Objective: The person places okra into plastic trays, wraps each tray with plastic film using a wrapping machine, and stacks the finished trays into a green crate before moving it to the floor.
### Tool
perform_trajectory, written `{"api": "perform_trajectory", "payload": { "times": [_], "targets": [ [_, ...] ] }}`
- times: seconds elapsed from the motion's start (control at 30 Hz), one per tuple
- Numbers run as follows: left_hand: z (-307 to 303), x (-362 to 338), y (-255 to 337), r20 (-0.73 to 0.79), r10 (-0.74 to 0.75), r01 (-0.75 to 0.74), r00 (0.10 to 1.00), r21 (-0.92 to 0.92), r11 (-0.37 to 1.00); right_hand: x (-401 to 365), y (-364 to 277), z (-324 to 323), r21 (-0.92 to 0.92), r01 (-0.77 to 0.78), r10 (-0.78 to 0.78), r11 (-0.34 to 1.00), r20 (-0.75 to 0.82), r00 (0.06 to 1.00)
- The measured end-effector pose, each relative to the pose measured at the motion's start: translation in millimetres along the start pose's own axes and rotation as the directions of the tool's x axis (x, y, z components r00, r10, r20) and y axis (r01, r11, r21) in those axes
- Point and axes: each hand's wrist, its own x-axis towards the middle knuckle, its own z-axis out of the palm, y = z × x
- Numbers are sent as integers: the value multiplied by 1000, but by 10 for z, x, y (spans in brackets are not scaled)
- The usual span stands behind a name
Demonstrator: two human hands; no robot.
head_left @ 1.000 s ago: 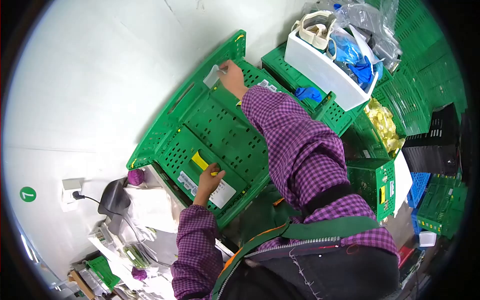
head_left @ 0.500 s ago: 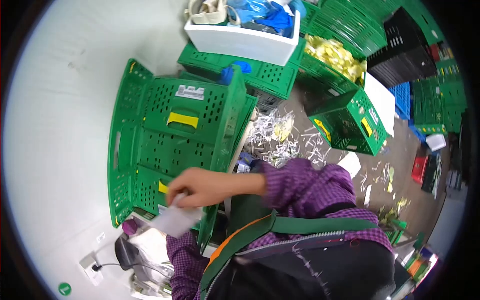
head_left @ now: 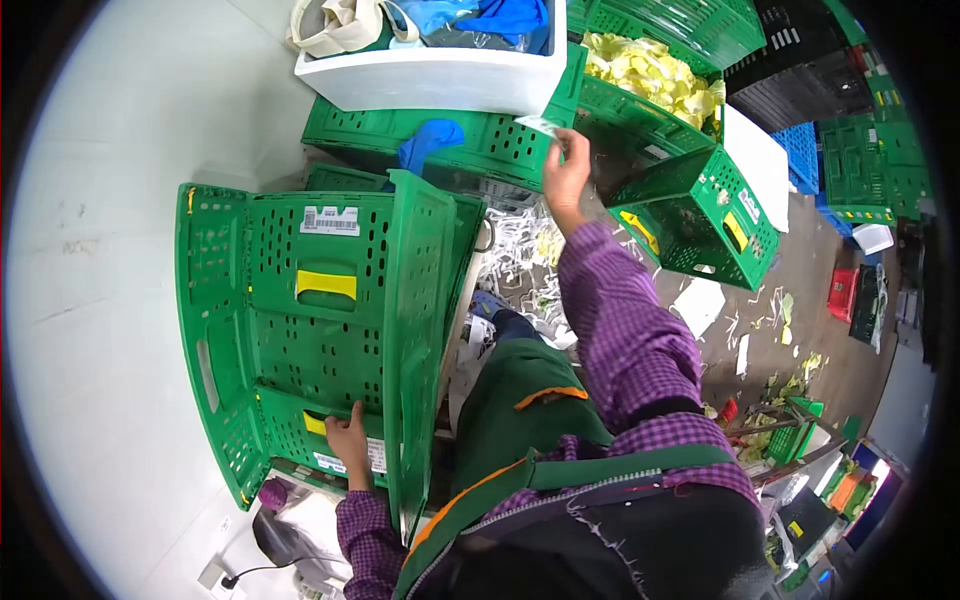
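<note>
Holding out a white slip in the right hand, well apart from the big green crate beside the pale wall. Closing thumb and fingers on one end of the slip, as far as the blur shows. Touching the near end of the crate with the left hand, just beside a yellow handle, with one finger pointing away — impossible to tell whether gripping or merely resting.

Judging by the outstretched arm, seemingly at the step of getting slip and crate apart while steadying the crate. Calling next, perhaps, for a clean loosening of the right-hand pinch, clear of the crate, and for steady left-hand contact against any rocking.

Showing bare perforated panels inside the big crate, plus a white label at the far end and more labels near the left hand. Beyond it, sitting on another green crate: a white foam box, filled with a cream cloth bag and blue plastic. Hanging over that lower crate, a blue glove-like piece. Farther right, a leaf crate full of yellowish leaves — and, near it, a slanted crate, too dark inside for telling its contents.
</note>
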Motion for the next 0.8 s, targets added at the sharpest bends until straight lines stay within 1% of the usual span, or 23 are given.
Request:
{"api": "perform_trajectory", "payload": {
  "times": [0.03, 0.07, 0.1, 0.13, 0.17, 0.2, 0.23, 0.27, 0.3, 0.33, 0.37, 0.4, 0.43, 0.5, 0.53, 0.57, 0.6, 0.63, 0.67, 0.7, 0.73, 0.77, 0.8],
  "targets": [
    [-11, 2, 14, 1, 5, -5, 1000, -45, 999, -55, 151, 111, -144, 148, -143, 978, 45, 989],
    [-14, -2, 46, -6, -3, 2, 1000, -37, 999, -240, 539, 233, -227, 207, -157, 952, 219, 963],
    [-11, 18, 28, -5, -10, 10, 1000, -28, 1000, -407, 843, 306, -296, 278, -150, 914, 389, 909],
    [-1, 34, -25, 9, -47, 47, 999, -57, 997, -485, 683, 248, -446, 372, -160, 814, 443, 882],
    [2, 38, -59, 20, -84, 86, 996, -92, 992, -551, 634, 189, -442, 375, -159, 815, 452, 878],
    [14, 46, -88, 17, -106, 108, 994, -145, 984, -552, 572, 167, -520, 355, -56, 777, 505, 861],
    [37, 55, -130, -1, -124, 123, 992, -155, 980, -570, 468, 145, -586, 347, 46, 732, 551, 833],
    [55, 62, -185, -5, -123, 123, 992, -69, 990, -509, 206, 50, -486, 300, 9, 821, 536, 844],
    [28, 80, -205, -18, -130, 131, 991, 12, 991, -348, -238, -38, -362, 253, -29, 897, 524, 851],
    [-15, 49, -103, -27, -134, 134, 991, 8, 991, -182, -790, -122, -267, 124, 43, 956, 543, 839],
    [-43, 4, 25, -37, -143, 143, 989, 3, 990, -13, -1318, -151, -177, -12, 114, 984, 580, 807],
    [-45, -9, 39, -51, -167, 169, 985, 35, 985, 79, -1704, -60, 37, 114, -116, 993, 546, 830],
    [-41, -12, 42, -58, -187, 191, 981, 62, 980, 132, -2072, 21, 243, 239, -328, 940, 455, 828],
    [-78, -55, 79, -116, -166, 169, 979, 23, 985, 62, -2948, 186, 452, 252, -498, 856, 586, 640],
    [-161, -90, 132, -105, -203, 203, 973, -16, 979, -61, -3242, 304, 496, 102, -485, 862, 752, 446],
    [-255, -133, 136, -132, -224, 221, 966, -40, 975, -247, -3377, 532, 534, 129, -549, 836, 802, 237],
    [-339, -172, 134, -120, -246, 228, 962, -150, 962, -485, -3410, 793, 560, 207, -575, 802, 818, 15],
    [-391, -225, 96, -104, -267, 233, 958, -261, 937, -733, -3363, 989, 559, 286, -519, 778, 829, -209],
    [-462, -264, -37, -95, -287, 237, 953, -354, 905, -1015, -3272, 1120, 523, 452, -380, 722, 846, -373],
    [-563, -342, -105, -122, -287, 185, 950, -522, 833, -1343, -2956, 1314, 505, 531, -257, 680, 843, -473],
    [-730, -440, -155, -96, -306, 190, 947, -602, 775, -1604, -2663, 1486, 497, 606, -119, 621, 824, -554],
    [-951, -569, -189, -74, -326, 193, 942, -677, 710, -1758, -2502, 1491, 512, 609, -107, 605, 811, -575],
    [-1216, -726, -183, -40, -368, 237, 929, -701, 673, -1872, -2396, 1416, 531, 610, -97, 588, 795, -599]
  ]
}}
